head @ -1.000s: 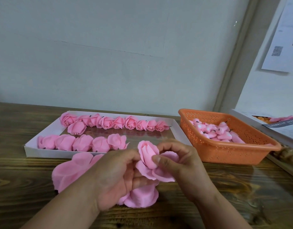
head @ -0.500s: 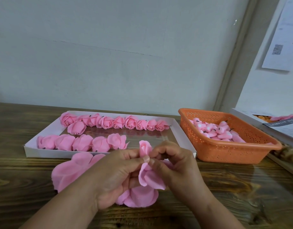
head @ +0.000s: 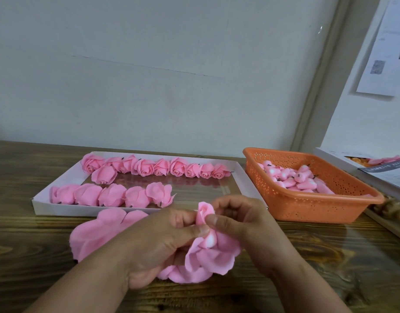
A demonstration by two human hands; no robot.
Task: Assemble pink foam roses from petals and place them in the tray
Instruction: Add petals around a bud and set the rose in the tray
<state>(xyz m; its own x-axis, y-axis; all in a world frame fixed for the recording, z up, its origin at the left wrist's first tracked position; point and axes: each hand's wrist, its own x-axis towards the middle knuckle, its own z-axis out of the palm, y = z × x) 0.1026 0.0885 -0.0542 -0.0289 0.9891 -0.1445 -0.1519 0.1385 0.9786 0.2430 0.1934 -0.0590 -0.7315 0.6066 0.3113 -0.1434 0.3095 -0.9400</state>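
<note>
The half-made rose [head: 204,216] is sitting upright between both hands, just in front of the near wall of the tray, its tight pink bud poking up above the fingertips while its loose outer petals [head: 211,256] are fanning out and drooping below toward the table. The left hand [head: 163,242] is curling round the lower part of the flower, its thumb and forefinger pinching the bud from the left side. The right hand [head: 242,224] is pinching the same bud from the right, thumb pressing against the foam and the other fingers arching loosely above it. Under and behind the left hand a pile of flat pink petals [head: 97,236] is lying on the wooden table [head: 330,267], touching the tray's front wall. The white tray [head: 59,206] is lying beyond the hands, holding a back row of finished roses [head: 160,167] laid side by side along its far wall and a shorter front row of roses [head: 111,195] lying on their sides at the left; the tray's right half is showing a bare glossy floor. To the right of the tray, just beside it, an orange perforated basket [head: 307,206] is holding a heap of small pink-and-white buds [head: 294,177]. At the far right edge a box [head: 330,154] with papers is lying partly out of view, and a printed sheet [head: 384,53] is hanging on the wall above it.
</note>
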